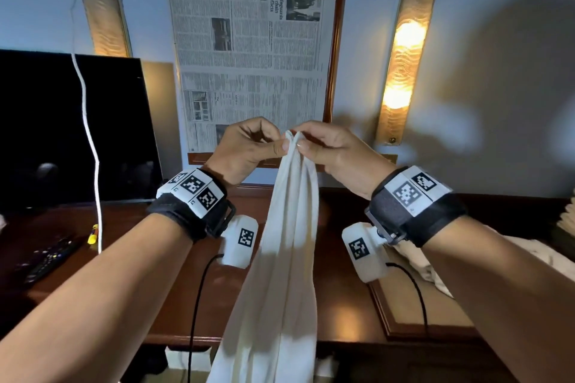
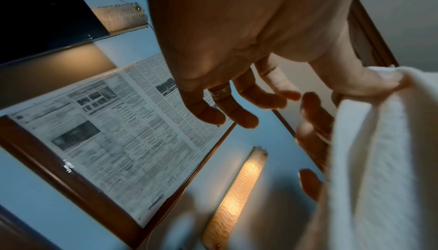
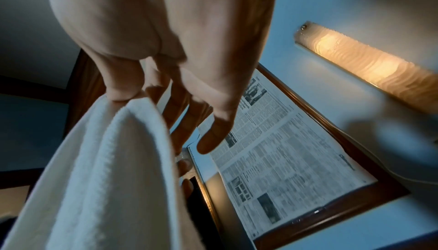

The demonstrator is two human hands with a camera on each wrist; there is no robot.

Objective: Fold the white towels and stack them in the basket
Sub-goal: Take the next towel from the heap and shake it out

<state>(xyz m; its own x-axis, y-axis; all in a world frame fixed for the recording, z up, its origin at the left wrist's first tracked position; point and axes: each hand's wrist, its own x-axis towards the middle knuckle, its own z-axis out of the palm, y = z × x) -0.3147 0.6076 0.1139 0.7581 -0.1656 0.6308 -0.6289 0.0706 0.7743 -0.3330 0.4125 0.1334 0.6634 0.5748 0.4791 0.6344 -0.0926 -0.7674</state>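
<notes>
together both hands [image 1: 291, 146] pinch the towel [image 1: 280, 258], hanging below.

My dark wooden desk [image 1: 174, 305] runs across in front of me. At about nine o'clock a black television [image 1: 71, 130] stands on it, with a black remote control [image 1: 46, 261] lying before it near my left forearm. A small yellow object [image 1: 92, 235] lies just beside a white cord [image 1: 93, 165] there. At three o'clock, crumpled white cloth [image 1: 417, 261] rests on a raised wooden panel [image 1: 413, 314].
</notes>
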